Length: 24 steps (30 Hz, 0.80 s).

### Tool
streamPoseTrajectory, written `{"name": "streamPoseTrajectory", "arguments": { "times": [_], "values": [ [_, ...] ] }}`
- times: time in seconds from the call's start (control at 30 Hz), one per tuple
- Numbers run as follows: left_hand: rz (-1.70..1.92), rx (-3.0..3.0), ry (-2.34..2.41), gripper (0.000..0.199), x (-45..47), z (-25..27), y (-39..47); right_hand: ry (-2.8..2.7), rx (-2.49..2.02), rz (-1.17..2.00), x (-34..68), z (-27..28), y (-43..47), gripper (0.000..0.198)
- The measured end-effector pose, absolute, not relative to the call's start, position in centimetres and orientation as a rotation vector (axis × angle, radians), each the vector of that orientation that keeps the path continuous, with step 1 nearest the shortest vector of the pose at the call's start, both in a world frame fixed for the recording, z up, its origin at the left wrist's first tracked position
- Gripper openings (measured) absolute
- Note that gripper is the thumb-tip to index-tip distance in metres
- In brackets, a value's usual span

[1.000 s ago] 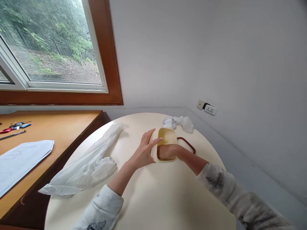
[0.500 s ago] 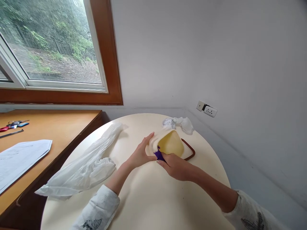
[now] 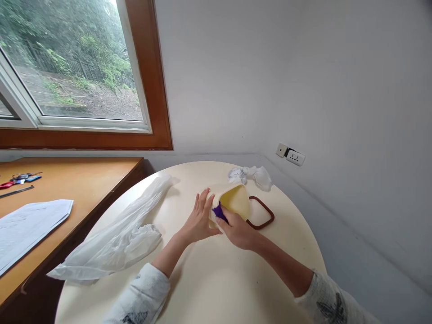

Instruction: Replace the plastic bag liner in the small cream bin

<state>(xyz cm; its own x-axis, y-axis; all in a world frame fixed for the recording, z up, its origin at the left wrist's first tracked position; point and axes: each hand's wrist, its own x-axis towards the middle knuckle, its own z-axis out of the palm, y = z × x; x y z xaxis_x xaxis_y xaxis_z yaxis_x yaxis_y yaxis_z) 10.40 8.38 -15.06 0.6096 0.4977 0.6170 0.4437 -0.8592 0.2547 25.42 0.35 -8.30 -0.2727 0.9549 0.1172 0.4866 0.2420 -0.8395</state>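
A cream bin (image 3: 238,200) lies tilted on its side on the round table, its squarish mouth facing right and its pale yellow inside showing. My left hand (image 3: 200,220) is around its outer left side, fingers spread along the wall and thumb lower down. My right hand (image 3: 239,230) pinches a purple cloth (image 3: 221,213) folded over the near edge of the bin's mouth. Some of the cloth is hidden under the fingers. Just right of the bin, a brown squarish ring (image 3: 272,217) lies flat, partly behind the bin.
A long crumpled clear plastic bag (image 3: 118,243) covers the table's left side. A knotted white plastic bag (image 3: 259,177) sits at the back. On the wooden desk (image 3: 91,175) at left are papers (image 3: 30,225), scissors (image 3: 8,184) and a dark pen-like stick (image 3: 16,191). A wall socket (image 3: 295,157) is at right.
Both hands and the bin have shifted slightly left, uncovering more of the brown ring. My left fingers have spread further along the bin's side. The purple cloth has moved left and up.
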Motion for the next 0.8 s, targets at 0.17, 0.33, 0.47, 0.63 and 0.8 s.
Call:
{"name": "streamPoseTrajectory", "arguments": {
  "times": [0.17,0.33,0.47,0.63,0.8],
  "values": [
    [1.343,2.551,0.842,0.092,10.2,-16.3,9.0,-2.054,-1.308,0.927,24.4,-7.9,-0.7,0.031],
    [1.382,2.520,0.825,0.098,9.8,-15.9,8.9,-2.575,-1.448,0.626,25.7,-6.7,0.3,0.022],
    [1.401,2.507,0.809,0.100,10.0,-15.8,8.6,-2.670,-1.526,0.694,25.7,-7.7,3.5,0.021],
    [1.415,2.581,0.768,0.097,10.1,-16.1,8.6,-2.644,-1.532,0.623,24.0,-10.5,6.7,0.016],
    [1.439,2.594,0.836,0.096,10.1,-16.4,8.8,-2.587,-1.774,0.463,24.0,-10.9,7.5,0.008]
  ]
}}
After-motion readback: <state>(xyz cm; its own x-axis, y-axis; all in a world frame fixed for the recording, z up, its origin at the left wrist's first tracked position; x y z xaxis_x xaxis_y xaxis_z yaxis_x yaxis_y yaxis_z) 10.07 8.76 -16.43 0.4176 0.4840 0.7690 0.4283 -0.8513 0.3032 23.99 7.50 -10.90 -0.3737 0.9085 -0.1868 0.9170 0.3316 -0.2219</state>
